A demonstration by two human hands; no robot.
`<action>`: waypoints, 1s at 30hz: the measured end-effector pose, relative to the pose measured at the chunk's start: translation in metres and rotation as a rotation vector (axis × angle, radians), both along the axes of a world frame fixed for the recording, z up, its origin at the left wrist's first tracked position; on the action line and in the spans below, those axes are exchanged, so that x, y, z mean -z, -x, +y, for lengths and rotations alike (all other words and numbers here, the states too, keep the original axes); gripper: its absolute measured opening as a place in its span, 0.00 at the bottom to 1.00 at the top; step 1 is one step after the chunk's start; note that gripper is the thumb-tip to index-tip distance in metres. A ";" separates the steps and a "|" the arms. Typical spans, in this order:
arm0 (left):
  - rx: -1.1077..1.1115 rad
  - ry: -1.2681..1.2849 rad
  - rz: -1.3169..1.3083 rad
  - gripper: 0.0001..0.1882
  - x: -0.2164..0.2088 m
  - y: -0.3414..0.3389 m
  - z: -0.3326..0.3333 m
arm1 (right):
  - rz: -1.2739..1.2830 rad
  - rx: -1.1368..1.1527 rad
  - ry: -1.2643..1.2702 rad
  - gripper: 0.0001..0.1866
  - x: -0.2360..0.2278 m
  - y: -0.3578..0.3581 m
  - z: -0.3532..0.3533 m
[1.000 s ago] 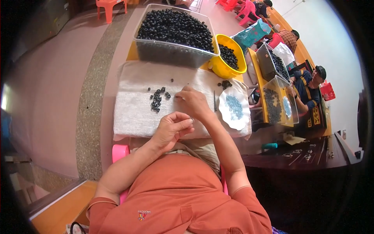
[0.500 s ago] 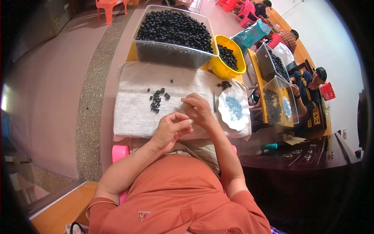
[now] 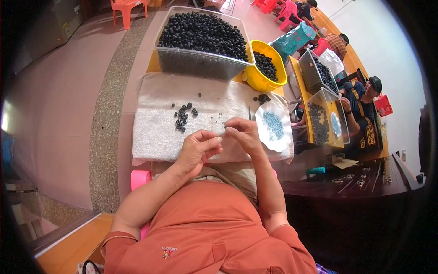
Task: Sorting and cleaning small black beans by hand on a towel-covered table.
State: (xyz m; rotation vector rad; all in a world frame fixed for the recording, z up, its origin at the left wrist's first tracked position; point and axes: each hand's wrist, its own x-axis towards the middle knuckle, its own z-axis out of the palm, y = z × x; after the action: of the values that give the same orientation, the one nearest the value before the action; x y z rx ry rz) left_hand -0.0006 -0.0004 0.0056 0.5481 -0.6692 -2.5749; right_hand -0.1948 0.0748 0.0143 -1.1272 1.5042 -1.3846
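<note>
Black beads [image 3: 181,119] lie on the white towel [image 3: 155,142] beyond the left hand [image 3: 196,150], its grip and the right hand's [image 3: 247,136] pinched close, contents impossible to tell, so light, steady fingertips suit.

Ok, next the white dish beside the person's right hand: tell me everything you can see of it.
The white dish is shallow, with a wavy, scalloped rim and a smooth surface; plastic or ceramic, I can't tell. It sits upright on the right part of the pale cloth, holding a loose spread of tiny blue bits. Small black pieces lie just beyond its far edge. The right hand is at its left edge; whether they touch is unclear.
</note>
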 end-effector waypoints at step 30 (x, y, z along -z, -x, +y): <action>0.006 -0.014 -0.011 0.04 0.001 0.000 0.000 | -0.198 0.002 -0.007 0.07 0.001 -0.014 0.016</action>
State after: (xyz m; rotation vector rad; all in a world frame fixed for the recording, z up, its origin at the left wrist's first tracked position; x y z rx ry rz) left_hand -0.0011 -0.0001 0.0043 0.5656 -0.6583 -2.5855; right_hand -0.1806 0.0905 0.0134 -0.9544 1.3678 -1.4456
